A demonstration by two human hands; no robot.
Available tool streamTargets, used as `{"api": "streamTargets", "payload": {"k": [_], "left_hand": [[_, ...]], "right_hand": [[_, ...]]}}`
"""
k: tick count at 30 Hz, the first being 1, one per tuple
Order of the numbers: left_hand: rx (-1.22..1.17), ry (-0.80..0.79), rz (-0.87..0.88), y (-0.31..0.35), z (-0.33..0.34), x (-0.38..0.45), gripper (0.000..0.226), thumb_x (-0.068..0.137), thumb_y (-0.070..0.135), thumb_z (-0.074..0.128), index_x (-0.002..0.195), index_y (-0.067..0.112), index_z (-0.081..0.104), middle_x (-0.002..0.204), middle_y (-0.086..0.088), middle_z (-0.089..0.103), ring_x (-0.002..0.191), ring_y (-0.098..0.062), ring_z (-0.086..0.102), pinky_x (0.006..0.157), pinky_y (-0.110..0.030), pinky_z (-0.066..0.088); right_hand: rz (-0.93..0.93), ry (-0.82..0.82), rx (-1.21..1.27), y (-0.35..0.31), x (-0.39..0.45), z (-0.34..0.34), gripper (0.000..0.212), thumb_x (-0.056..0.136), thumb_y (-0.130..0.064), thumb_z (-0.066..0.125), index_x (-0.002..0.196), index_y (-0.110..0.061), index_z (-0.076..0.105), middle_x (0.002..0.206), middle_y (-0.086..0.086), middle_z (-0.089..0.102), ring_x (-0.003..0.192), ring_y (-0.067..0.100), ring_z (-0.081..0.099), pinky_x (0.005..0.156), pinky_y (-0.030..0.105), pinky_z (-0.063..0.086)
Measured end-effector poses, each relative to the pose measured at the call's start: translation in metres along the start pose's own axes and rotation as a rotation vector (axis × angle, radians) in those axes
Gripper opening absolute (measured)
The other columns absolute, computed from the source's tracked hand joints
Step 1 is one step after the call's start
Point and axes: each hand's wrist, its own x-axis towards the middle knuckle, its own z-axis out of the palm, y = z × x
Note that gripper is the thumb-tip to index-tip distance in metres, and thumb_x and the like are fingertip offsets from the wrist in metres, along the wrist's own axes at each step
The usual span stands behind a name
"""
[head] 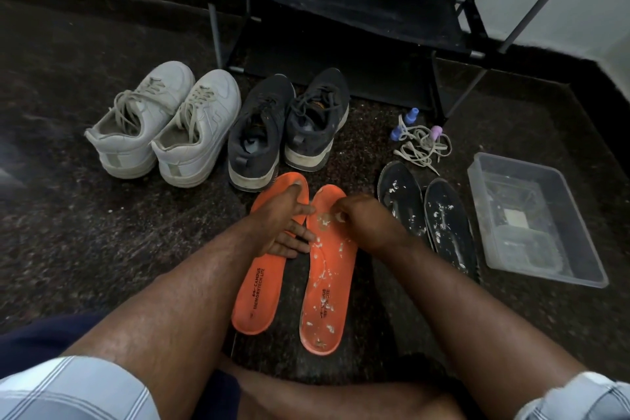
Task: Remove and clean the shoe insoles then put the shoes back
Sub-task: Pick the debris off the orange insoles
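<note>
Two orange insoles lie side by side on the dark floor in front of me. My left hand rests flat with spread fingers on the left orange insole. The right orange insole is smeared with white paste. My right hand hovers over its upper part with curled fingers rubbing a white bit against it. Two dark insoles, also spotted with white, lie to the right. A dark grey pair of shoes and a white pair of sneakers stand behind.
A clear plastic tub sits at the far right. Loose white laces with small blue and pink bottles lie behind the dark insoles. A black shoe rack stands against the wall. My legs fill the foreground.
</note>
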Motion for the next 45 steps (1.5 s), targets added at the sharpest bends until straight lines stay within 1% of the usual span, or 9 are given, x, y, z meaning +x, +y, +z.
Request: {"api": "streamTargets", "payload": {"k": [3,6,13,17,23,28,36,42,45], "left_hand": [[0.000,0.002,-0.001,0.001,0.001,0.000,0.074,0.095,0.073,0.022,0.132,0.024,0.063,0.097,-0.017,0.076,0.090,-0.034,0.074,0.095,-0.048,0.053],[-0.004,0.002,0.004,0.000,0.000,0.000,0.074,0.095,0.073,0.022,0.132,0.023,0.063,0.098,-0.017,0.076,0.090,-0.034,0.074,0.094,-0.048,0.054],[-0.002,0.007,0.003,0.000,0.002,-0.001,0.074,0.095,0.074,0.022,0.132,0.024,0.062,0.097,-0.017,0.076,0.091,-0.034,0.074,0.095,-0.048,0.053],[-0.005,-0.002,0.004,0.001,0.001,-0.002,0.074,0.095,0.073,0.022,0.133,0.024,0.061,0.098,-0.017,0.076,0.091,-0.034,0.074,0.095,-0.048,0.053],[0.001,-0.006,0.012,-0.001,0.002,-0.002,0.073,0.096,0.072,0.021,0.135,0.025,0.060,0.099,-0.017,0.075,0.092,-0.035,0.073,0.096,-0.049,0.052],[0.003,-0.006,0.008,0.000,0.001,-0.001,0.074,0.096,0.072,0.020,0.133,0.024,0.061,0.096,-0.017,0.076,0.090,-0.034,0.074,0.095,-0.047,0.053],[0.009,-0.007,0.014,-0.001,0.000,-0.001,0.074,0.096,0.072,0.020,0.135,0.024,0.059,0.098,-0.017,0.076,0.091,-0.033,0.074,0.095,-0.047,0.053],[0.010,-0.009,0.006,0.000,0.002,-0.002,0.075,0.096,0.072,0.018,0.138,0.026,0.058,0.103,-0.018,0.074,0.094,-0.034,0.073,0.098,-0.048,0.051],[0.009,-0.003,0.007,0.000,0.001,-0.001,0.074,0.096,0.072,0.018,0.138,0.025,0.057,0.102,-0.017,0.074,0.093,-0.034,0.073,0.097,-0.048,0.052]], "right_hand": [[0.075,-0.014,0.001,0.007,0.000,-0.008,0.019,0.085,-0.010,0.057,0.101,-0.013,0.068,0.099,0.007,0.069,0.092,0.023,0.064,0.081,0.034,0.049],[0.099,0.089,0.098,0.003,-0.001,-0.009,0.017,0.082,-0.006,0.059,0.095,-0.014,0.067,0.096,0.004,0.070,0.089,0.021,0.064,0.078,0.034,0.050],[0.094,-0.037,0.013,0.002,-0.003,-0.008,0.013,0.086,-0.018,0.060,0.098,-0.017,0.066,0.101,0.006,0.069,0.093,0.024,0.065,0.079,0.032,0.050],[0.194,0.045,0.061,-0.007,-0.008,-0.008,0.011,0.086,-0.017,0.062,0.095,-0.016,0.067,0.099,0.006,0.071,0.092,0.025,0.065,0.077,0.031,0.048],[0.122,0.067,0.190,-0.027,-0.005,0.003,0.011,0.085,-0.018,0.062,0.094,-0.019,0.068,0.096,0.000,0.071,0.089,0.019,0.066,0.080,0.036,0.052],[-0.033,-0.045,0.021,-0.030,-0.005,0.008,0.019,0.085,-0.011,0.058,0.101,-0.014,0.067,0.104,0.006,0.068,0.099,0.025,0.061,0.085,0.031,0.046],[0.073,0.070,0.087,-0.020,-0.005,-0.002,0.016,0.084,-0.010,0.057,0.095,-0.015,0.068,0.098,0.006,0.070,0.093,0.024,0.064,0.079,0.033,0.048],[0.050,-0.006,0.147,-0.030,-0.006,0.002,0.015,0.084,-0.011,0.056,0.090,-0.019,0.066,0.095,-0.001,0.070,0.089,0.018,0.064,0.076,0.028,0.046],[0.064,0.049,0.186,-0.027,-0.003,0.003,0.013,0.084,-0.012,0.057,0.092,-0.017,0.067,0.094,0.002,0.071,0.089,0.020,0.065,0.078,0.036,0.051]]}}
